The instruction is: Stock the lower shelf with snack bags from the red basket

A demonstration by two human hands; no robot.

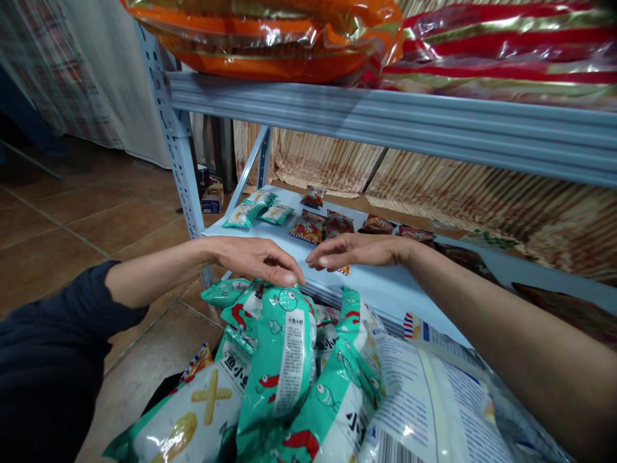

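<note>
Presently: one-sided contact

Left hand (pixel 255 257) rests loose fingertips, nothing clamped, on the far end of a glossy teal plastic snack packet (pixel 282 347); its long axis runs toward the wearer. Right hand (pixel 359 251) hovers open, empty, above the pale-blue metal shelf (pixel 385 292).

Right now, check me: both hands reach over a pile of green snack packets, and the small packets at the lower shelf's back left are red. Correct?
The head view shows the small packets at the back left of the lower shelf are green, not red. The left hand and right hand reach over the pile of green snack packets.
</note>
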